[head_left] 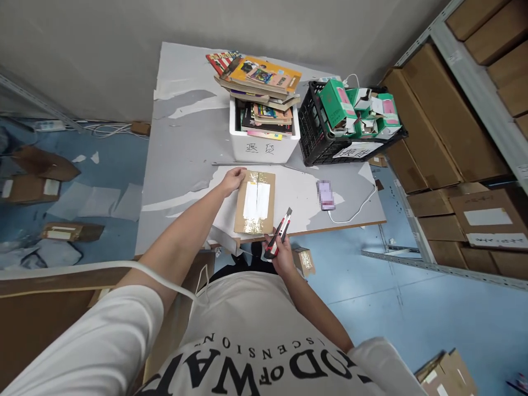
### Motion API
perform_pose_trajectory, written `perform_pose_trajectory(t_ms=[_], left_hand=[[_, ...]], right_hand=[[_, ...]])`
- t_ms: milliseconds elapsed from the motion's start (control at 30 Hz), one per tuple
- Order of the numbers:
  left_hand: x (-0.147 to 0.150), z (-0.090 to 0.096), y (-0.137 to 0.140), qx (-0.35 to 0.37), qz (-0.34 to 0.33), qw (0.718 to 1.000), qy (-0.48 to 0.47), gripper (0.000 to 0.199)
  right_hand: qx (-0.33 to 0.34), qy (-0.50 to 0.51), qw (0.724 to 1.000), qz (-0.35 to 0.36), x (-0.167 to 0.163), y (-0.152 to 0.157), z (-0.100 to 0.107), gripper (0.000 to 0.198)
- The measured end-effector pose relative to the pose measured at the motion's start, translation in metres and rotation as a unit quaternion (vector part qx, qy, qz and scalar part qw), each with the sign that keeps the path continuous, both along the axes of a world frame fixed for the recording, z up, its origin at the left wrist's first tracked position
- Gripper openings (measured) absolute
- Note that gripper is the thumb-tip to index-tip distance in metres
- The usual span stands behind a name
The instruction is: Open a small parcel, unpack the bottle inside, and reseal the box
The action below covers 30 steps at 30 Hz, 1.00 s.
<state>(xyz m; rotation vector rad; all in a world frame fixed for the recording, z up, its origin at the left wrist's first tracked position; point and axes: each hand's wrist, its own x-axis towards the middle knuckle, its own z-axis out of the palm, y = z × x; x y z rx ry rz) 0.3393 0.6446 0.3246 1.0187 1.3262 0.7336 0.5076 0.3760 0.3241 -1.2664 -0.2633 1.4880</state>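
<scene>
A taped cardboard box point(266, 209) lies at the front edge of the table, its top bearing white labels and clear tape along the middle seam and the near edge. At its far left corner, my left hand point(233, 180) grips the cardboard with closed fingers. My right hand point(284, 257) is wrapped around a red and black utility knife point(278, 234), just off the table's edge by the box's near right corner. The knife's blade end points up and away from me, apart from the box.
Behind the box stand a white bin point(264, 147) heaped with books point(268, 74) and a black crate point(311, 135) of green boxes point(336, 104). A phone point(325, 195) on a white cable lies to the right. Shelves of cartons point(451, 118) rise at right; boxes point(31, 190) litter the left floor.
</scene>
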Motion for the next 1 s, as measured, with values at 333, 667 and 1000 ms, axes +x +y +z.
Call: perform_pose_trajectory(t_ms=[333, 667, 1000], left_hand=[[-0.040, 0.022, -0.044, -0.015, 0.192, 0.980, -0.046, 0.027], [-0.053, 0.006, -0.136, -0.029, 0.283, 0.958, -0.034, 0.034], [-0.048, 0.031, -0.120, 0.291, -0.105, 0.842, 0.442, 0.073]], right_hand=[[0.011, -0.028, 0.999, -0.015, 0.060, 0.073, 0.014, 0.041], [0.070, -0.241, 0.941, 0.225, 0.091, 0.194, 0.045, 0.034], [0.058, -0.312, 0.929, 0.191, 0.108, 0.127, 0.016, 0.054]])
